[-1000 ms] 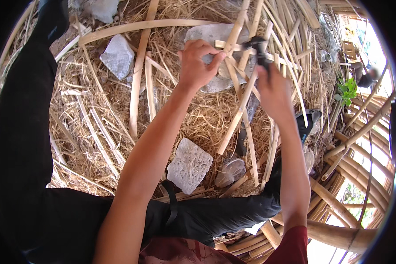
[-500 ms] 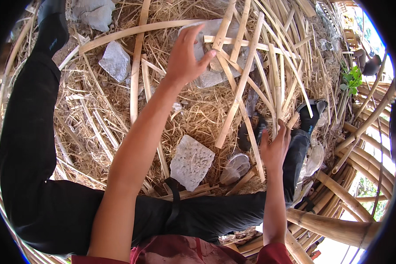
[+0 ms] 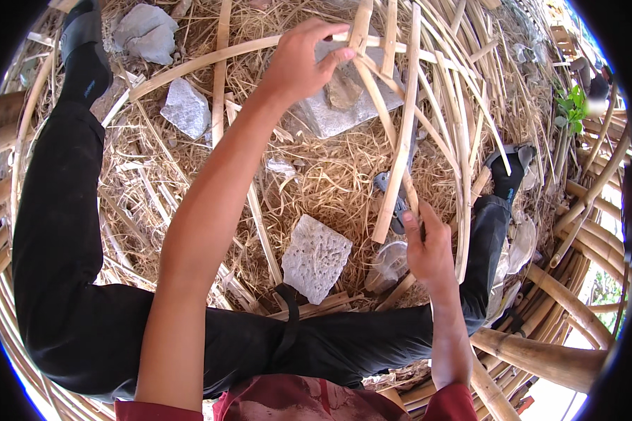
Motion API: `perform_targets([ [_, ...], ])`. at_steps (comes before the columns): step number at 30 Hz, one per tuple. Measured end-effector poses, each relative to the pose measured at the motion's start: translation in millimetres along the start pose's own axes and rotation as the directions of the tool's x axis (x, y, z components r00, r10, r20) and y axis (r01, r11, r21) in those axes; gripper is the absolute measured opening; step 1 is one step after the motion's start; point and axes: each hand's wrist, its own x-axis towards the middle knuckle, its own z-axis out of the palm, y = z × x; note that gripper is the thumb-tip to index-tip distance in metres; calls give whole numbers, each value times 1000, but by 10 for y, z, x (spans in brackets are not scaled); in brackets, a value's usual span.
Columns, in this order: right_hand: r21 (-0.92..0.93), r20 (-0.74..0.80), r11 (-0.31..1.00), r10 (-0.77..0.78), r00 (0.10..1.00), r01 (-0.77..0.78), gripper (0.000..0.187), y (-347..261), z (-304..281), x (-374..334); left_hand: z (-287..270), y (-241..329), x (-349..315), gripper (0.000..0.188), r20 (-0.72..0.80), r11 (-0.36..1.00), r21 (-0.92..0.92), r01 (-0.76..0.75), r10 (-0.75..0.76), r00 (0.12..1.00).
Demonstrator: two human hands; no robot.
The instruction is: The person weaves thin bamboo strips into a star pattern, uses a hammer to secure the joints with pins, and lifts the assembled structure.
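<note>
My left hand [image 3: 307, 62] is at the top centre, thumb and fingers closed about a crossing of pale bamboo strips [image 3: 359, 35]. One of these strips curves off to the left behind the hand, and several others fan out to the right. My right hand [image 3: 430, 249], lower right, is closed on the near end of a narrow bamboo strip [image 3: 410, 191] that runs up toward the crossing. A wider flat strip [image 3: 398, 165] lies just left of it, its end free. Partly hidden under the strips is a grey-and-dark object [image 3: 383, 182] whose kind I cannot make out.
A flat grey stone slab [image 3: 330, 112] with a brown stone [image 3: 343, 92] on it lies beneath the crossing. Nearer are a pitted pale block [image 3: 317, 259] and a clear plastic cup [image 3: 388, 265]. Shavings cover the ground between my legs; bamboo poles [image 3: 541, 358] stand at right.
My right hand has closed on the narrow strip's end, where its fingers were apart before. My left hand has closed in on the crossing. The strips have shifted slightly.
</note>
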Motion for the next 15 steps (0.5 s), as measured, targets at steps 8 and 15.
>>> perform_targets([
  [8, 69, 130, 993, 84, 988, -93, 32, 290, -381, 223, -48, 46, 131, 41, -5, 998, 8, -59, 59, 998],
  [15, -41, -205, 990, -144, 968, 138, 41, 52, 727, -32, -49, -51, 105, 41, 15, 996, 30, 89, -89, 996],
])
